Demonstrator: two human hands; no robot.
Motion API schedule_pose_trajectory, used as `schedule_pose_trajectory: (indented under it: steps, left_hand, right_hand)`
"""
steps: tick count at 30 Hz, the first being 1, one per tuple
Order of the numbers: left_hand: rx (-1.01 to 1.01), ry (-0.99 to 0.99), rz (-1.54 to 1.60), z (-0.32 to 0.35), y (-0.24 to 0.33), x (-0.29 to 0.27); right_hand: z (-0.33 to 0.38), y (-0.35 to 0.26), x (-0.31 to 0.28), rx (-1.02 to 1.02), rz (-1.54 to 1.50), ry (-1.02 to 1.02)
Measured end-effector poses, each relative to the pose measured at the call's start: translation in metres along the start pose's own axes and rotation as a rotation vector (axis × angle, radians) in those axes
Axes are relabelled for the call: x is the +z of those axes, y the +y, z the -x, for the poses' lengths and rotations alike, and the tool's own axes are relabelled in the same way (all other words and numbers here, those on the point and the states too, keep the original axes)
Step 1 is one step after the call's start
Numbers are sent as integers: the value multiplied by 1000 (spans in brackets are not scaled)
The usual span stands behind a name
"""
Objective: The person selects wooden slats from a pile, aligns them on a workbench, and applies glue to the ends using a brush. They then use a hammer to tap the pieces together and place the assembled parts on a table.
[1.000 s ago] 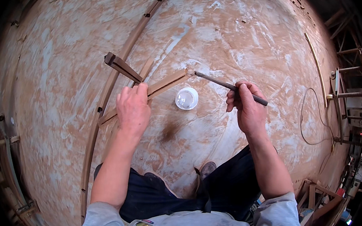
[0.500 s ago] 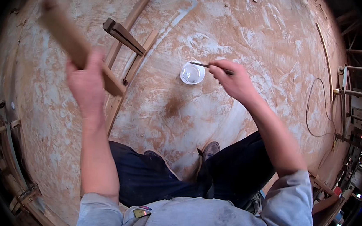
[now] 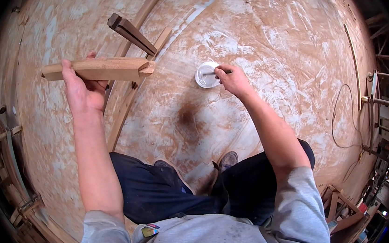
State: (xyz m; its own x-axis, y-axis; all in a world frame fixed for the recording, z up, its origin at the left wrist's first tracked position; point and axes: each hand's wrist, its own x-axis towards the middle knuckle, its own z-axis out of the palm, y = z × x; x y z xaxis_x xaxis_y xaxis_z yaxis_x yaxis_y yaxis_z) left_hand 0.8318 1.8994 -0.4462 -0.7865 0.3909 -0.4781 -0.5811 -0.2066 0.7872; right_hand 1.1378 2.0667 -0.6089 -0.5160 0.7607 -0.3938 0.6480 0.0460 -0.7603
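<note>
My left hand (image 3: 84, 90) grips a short wooden rail (image 3: 108, 69), its thumb across the near face and fingers behind. The rail lies nearly level, with a cut, stepped end pointing right. My right hand (image 3: 234, 81) is closed on a thin stick (image 3: 210, 73), perhaps a brush; its kind is not clear. The stick's far end reaches into a small white tub (image 3: 198, 78) that holds a pale, glossy substance. Beyond the left hand, a dark wooden piece (image 3: 135, 36) rests across the long timbers.
A long wooden bar (image 3: 150, 5) and a paler timber (image 3: 120, 123) run along the left. The floor (image 3: 275, 59) is smeared with white. A loop of cable (image 3: 336, 117) lies at right, near wooden frames (image 3: 342, 206). More frames (image 3: 10, 160) stand at the left edge.
My left hand has turned the rail from steeply slanted to nearly level, bringing its cut end up and right. The right hand has moved slightly left, dipping the stick further into the tub.
</note>
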Motion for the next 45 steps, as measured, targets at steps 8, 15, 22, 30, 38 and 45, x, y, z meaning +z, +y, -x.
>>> schedule_pose_trajectory:
  steps: [8, 15, 22, 30, 38, 45]
  left_hand:
    - [-171, -30, 109, -10, -17, -6]
    - [-194, -36, 145, -5, -19, 3]
    - [-158, -10, 113, -5, -30, 9]
    - [-178, -19, 111, -1, -30, 10]
    - [-158, -25, 81, 4, -26, 9]
    - [-150, -58, 63, 2, -26, 7]
  right_hand:
    - [9, 10, -3, 275, -464, -141]
    - [47, -31, -63, 318, -1119, 169]
    - [117, -114, -100, -114, -1323, 122]
    - [116, -143, -78, -128, -1222, 24]
    - [111, -149, -79, -49, -1021, 101]
    - [126, -157, -71, -144, -834, 100]
